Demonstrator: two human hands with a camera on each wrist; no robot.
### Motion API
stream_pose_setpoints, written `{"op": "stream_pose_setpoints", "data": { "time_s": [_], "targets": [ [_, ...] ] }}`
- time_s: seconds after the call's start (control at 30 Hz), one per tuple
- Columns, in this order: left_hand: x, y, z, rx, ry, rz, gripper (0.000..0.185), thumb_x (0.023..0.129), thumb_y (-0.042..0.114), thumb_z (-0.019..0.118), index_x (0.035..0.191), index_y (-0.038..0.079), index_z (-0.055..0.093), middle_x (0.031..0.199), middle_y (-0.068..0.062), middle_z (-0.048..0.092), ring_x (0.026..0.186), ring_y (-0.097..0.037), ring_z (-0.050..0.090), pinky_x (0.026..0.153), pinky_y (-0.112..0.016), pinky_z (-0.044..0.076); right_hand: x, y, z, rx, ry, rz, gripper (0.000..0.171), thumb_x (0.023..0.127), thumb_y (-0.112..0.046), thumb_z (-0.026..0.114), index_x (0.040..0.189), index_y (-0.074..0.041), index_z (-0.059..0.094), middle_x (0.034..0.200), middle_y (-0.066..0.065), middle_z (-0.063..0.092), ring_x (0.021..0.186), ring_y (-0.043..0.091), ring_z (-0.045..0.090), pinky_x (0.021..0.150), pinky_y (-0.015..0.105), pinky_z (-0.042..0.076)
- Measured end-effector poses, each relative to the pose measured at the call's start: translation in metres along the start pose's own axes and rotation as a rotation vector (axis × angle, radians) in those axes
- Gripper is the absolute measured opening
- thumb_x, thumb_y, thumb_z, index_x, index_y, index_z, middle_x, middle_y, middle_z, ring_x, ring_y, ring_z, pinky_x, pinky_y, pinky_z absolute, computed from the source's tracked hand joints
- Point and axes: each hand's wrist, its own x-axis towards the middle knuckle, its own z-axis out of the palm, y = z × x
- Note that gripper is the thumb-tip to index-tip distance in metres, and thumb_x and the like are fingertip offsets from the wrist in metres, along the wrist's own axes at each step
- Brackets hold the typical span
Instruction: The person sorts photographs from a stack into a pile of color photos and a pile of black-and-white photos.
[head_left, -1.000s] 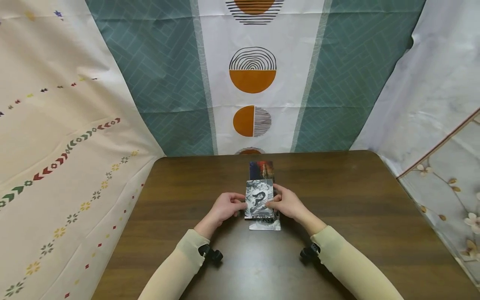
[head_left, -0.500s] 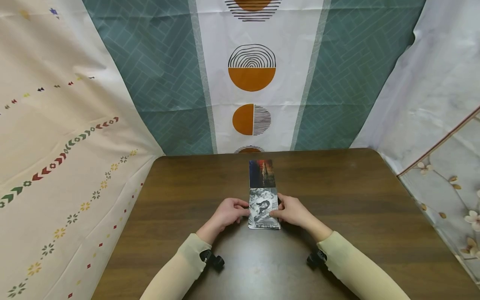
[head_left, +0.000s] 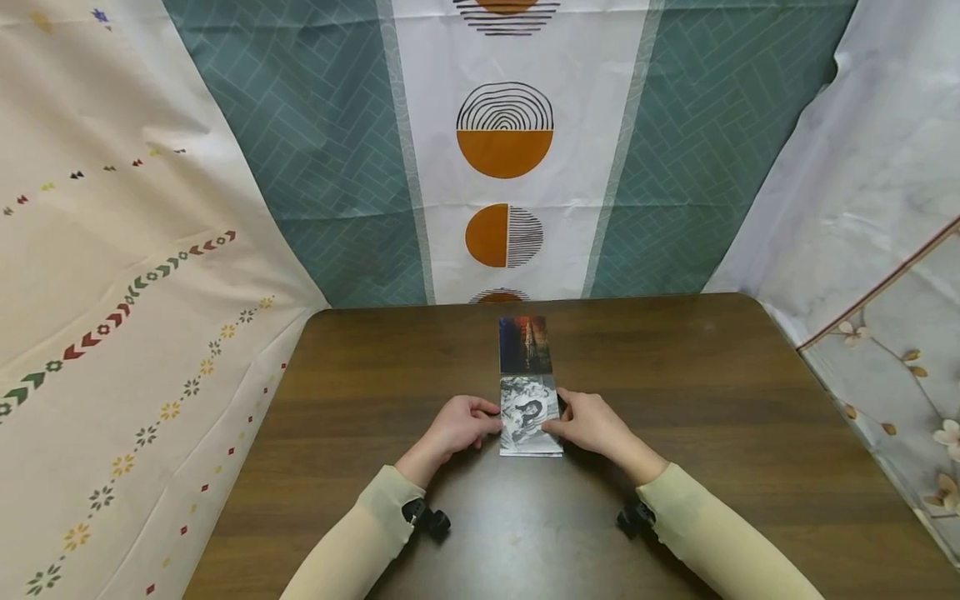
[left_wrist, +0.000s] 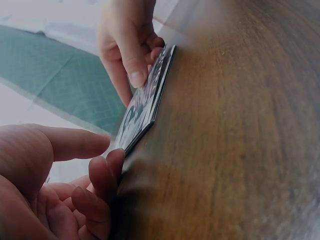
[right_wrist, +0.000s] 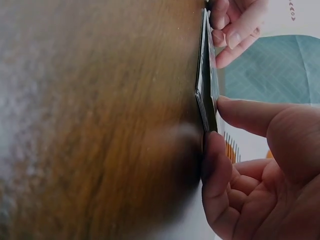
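A black-and-white picture card lies on top of other cards on the wooden table, its lower edge nearly flush with those below. Directly beyond it shows a dark blue and red picture card. My left hand holds the left edge of the black-and-white card between thumb and fingers. On the opposite edge, my right hand pinches it, thumb on the printed face. The right wrist view shows thin layered edges of the stack, with a narrow gap between layers. How many cards lie underneath is hidden.
The brown wooden table extends around the cards on all sides. A patterned green and white cloth hangs behind its far edge. Light cloths hang at the left and right. A small black camera sits on the left wrist.
Both hands have lowered the black-and-white card toward me onto the stack. More of the dark blue and red card now shows beyond it. Over the last half second the hands barely moved.
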Motion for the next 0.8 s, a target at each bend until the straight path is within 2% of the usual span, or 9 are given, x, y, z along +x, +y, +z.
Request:
{"op": "stream_pose_setpoints", "data": {
  "time_s": [0.63, 0.73, 0.8],
  "targets": [
    [-0.001, -0.004, -0.001, 0.006, 0.0, 0.007, 0.03, 0.093, 0.009, 0.08, 0.12, -0.003, 0.075, 0.081, -0.001, 0.075, 0.05, -0.01, 0.053, 0.051, -0.025, 0.044, -0.005, 0.0, -0.004, 0.009, -0.046, 0.009, 0.081, 0.096, -0.034, 0.081, 0.154, 0.01, 0.048, 0.077, -0.004, 0.065, 0.064, 0.013, 0.058, 0.061, 0.032, 0.046],
    [-0.001, -0.006, -0.009, 0.045, -0.003, 0.039, 0.031, 0.095, 0.013, 0.079, 0.121, -0.002, 0.075, 0.082, -0.001, 0.074, 0.053, -0.012, 0.056, 0.053, -0.026, 0.047, -0.002, 0.008, -0.009, 0.006, -0.021, -0.004, 0.077, 0.098, -0.035, 0.079, 0.154, 0.009, 0.049, 0.079, -0.004, 0.067, 0.065, 0.012, 0.059, 0.062, 0.033, 0.047],
    [0.0, -0.006, -0.021, 0.087, 0.017, 0.07, 0.03, 0.097, 0.016, 0.078, 0.122, 0.0, 0.074, 0.083, -0.002, 0.073, 0.057, -0.014, 0.059, 0.056, -0.029, 0.049, 0.001, 0.017, -0.016, -0.009, 0.017, -0.01, 0.073, 0.099, -0.035, 0.076, 0.153, 0.007, 0.052, 0.083, -0.003, 0.069, 0.069, 0.013, 0.06, 0.066, 0.035, 0.049]
  ]
}}
